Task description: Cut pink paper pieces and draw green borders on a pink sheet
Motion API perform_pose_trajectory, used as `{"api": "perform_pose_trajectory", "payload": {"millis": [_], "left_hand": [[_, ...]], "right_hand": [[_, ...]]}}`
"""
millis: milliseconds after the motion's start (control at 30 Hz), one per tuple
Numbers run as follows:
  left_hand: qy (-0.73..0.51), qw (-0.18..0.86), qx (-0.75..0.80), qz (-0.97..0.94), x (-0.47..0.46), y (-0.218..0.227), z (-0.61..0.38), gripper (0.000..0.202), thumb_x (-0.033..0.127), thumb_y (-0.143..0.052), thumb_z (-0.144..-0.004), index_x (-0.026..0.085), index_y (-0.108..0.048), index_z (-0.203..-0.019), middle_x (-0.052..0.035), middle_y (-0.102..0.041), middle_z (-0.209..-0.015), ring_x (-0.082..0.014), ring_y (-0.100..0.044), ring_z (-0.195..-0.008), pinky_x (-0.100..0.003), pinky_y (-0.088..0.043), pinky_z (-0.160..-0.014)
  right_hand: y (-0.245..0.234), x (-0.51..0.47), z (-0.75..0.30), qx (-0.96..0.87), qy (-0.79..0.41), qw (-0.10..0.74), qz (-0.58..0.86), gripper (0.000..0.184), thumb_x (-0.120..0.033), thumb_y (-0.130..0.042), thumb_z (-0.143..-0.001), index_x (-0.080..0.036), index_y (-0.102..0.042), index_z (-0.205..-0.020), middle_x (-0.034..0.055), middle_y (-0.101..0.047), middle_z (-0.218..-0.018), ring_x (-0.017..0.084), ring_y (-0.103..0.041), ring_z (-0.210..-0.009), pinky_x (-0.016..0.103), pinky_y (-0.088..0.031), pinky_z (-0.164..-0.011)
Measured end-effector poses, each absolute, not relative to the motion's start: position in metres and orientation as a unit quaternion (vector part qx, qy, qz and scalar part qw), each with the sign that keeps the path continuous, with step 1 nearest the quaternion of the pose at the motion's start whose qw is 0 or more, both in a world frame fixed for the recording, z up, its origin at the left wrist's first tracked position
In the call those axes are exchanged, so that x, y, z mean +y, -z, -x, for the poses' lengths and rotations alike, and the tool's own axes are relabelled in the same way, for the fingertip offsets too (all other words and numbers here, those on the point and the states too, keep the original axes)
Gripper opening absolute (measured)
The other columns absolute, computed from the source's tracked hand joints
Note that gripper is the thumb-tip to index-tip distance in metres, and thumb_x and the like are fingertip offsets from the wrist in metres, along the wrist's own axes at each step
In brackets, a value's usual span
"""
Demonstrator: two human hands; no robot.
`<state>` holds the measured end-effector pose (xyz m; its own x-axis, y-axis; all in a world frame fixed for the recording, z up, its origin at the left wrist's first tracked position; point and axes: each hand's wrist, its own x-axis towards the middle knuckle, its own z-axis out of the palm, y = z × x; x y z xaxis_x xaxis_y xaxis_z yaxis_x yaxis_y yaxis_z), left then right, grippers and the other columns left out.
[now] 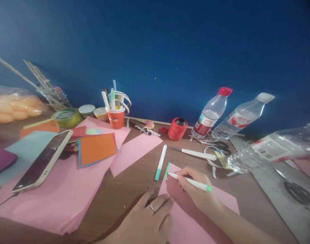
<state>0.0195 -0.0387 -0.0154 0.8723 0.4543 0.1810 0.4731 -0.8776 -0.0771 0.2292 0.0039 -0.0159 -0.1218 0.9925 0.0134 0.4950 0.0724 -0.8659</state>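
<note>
My right hand [195, 186] pinches a white marker with a green end [199, 184], its tip touching a pink sheet of paper [190, 220]. A green strip of colour runs along the sheet's upper left edge at the tip. On the left edge of that sheet rests my left hand [151, 217], a ring on one finger, its fingers lightly bent and holding nothing. Just beyond the two hands lies a white marker cap with a teal end [160, 162], long like a pen. A white-handled craft knife [198, 154] lies past my right hand.
Pink paper [50, 203], orange cards [97, 149] and a phone [43, 162] cover the left side. A red cup of pens [116, 118], red thread spool [177, 128] and upright bottles [208, 115] line the wall. Another bottle [274, 147] leans at right, near a grey board [279, 186].
</note>
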Motion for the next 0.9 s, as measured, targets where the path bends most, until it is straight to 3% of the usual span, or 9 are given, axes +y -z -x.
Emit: {"api": "perform_pose_trajectory", "payload": {"millis": [167, 333, 533, 800, 900], "left_hand": [[0.084, 0.056, -0.243, 0.965, -0.038, 0.013, -0.02, 0.035, 0.047, -0.044, -0.091, 0.018, -0.062, -0.096, -0.0053, -0.057, -0.123, -0.0209, -0.045, -0.113, -0.036, -0.024, -0.095], [0.086, 0.04, -0.248, 0.964, -0.039, 0.014, -0.02, 0.035, 0.049, -0.044, -0.091, 0.019, -0.062, -0.095, -0.0046, -0.059, -0.121, -0.0209, -0.047, -0.111, -0.036, -0.024, -0.095], [0.079, 0.038, -0.248, 0.965, -0.039, 0.013, -0.02, 0.035, 0.048, -0.044, -0.091, 0.018, -0.062, -0.096, -0.0043, -0.061, -0.118, -0.0204, -0.047, -0.112, -0.036, -0.023, -0.096], [0.101, 0.061, -0.244, 0.963, -0.039, 0.014, -0.02, 0.034, 0.046, -0.043, -0.092, 0.018, -0.061, -0.092, -0.0046, -0.063, -0.113, -0.0221, -0.049, -0.11, -0.038, -0.025, -0.095], [0.141, 0.08, -0.232, 0.959, -0.043, 0.016, -0.022, 0.021, 0.032, -0.048, -0.091, 0.019, -0.06, -0.08, -0.0024, -0.066, -0.104, -0.0196, -0.053, -0.101, -0.034, -0.03, -0.091]], "right_hand": [[0.015, 0.003, -0.229, -0.664, -0.368, 0.324, 0.564, 0.018, -0.029, -0.052, -0.082, -0.018, -0.062, -0.072, 0.0008, -0.064, -0.064, 0.016, -0.056, -0.056, 0.025, -0.041, -0.051], [0.017, 0.001, -0.229, -0.673, -0.407, 0.331, 0.521, 0.013, -0.023, -0.053, -0.081, -0.019, -0.061, -0.071, 0.0035, -0.069, -0.077, 0.022, -0.065, -0.078, 0.028, -0.047, -0.067], [0.018, -0.001, -0.229, -0.694, -0.428, 0.324, 0.48, 0.016, -0.022, -0.053, -0.081, -0.02, -0.06, -0.067, 0.0035, -0.068, -0.072, 0.025, -0.065, -0.091, 0.03, -0.048, -0.074], [0.008, -0.001, -0.226, -0.734, -0.414, 0.299, 0.447, 0.014, -0.021, -0.055, -0.077, -0.019, -0.06, -0.064, -0.0002, -0.062, -0.063, 0.014, -0.056, -0.059, 0.024, -0.043, -0.059], [0.004, -0.001, -0.224, -0.733, -0.422, 0.297, 0.444, 0.015, -0.021, -0.054, -0.077, -0.018, -0.059, -0.062, -0.0007, -0.059, -0.061, 0.013, -0.051, -0.055, 0.023, -0.039, -0.055]]}}
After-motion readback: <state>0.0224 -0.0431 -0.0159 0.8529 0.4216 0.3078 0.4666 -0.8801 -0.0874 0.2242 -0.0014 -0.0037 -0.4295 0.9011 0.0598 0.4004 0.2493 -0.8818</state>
